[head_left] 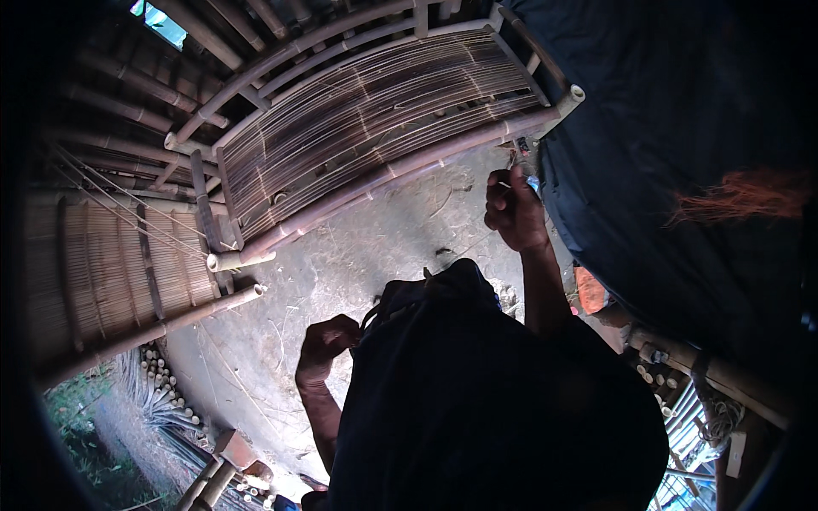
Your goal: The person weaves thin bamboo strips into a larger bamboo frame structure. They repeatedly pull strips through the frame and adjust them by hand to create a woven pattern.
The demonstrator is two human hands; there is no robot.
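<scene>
The person's left hand [331, 341] is low in the picture, at the left edge of the dark shirt [494, 400]. Its wrist is bent and its fingers are curled in. The fingertips are right by the shirt, and I cannot tell if they pinch it or hold something small. The right hand [514, 209] is up higher, over the floor [375, 226]. Its fingers are curled toward the palm, so the hand is narrow, not spread wide. A tiny pale spot shows by the fingers, but it is too small to tell if the hand holds a thing.

The right hand is just beside a big dark sheet [648, 136], which fills the right side. Near the top is a bench [366, 111] made of round poles and thin strips. Its right end is near the right hand.

At the left is another frame with thin strips [111, 268], and strings [128, 204] run over it. Below that is a pile of cut sticks [158, 370], with green plants [81, 409] near it. A reddish block [234, 449] is at the bottom left. On the right are orange threads [741, 196] against the dark sheet, and an orange cloth [590, 289] lower down. A rope [722, 417] is at the lower right.
</scene>
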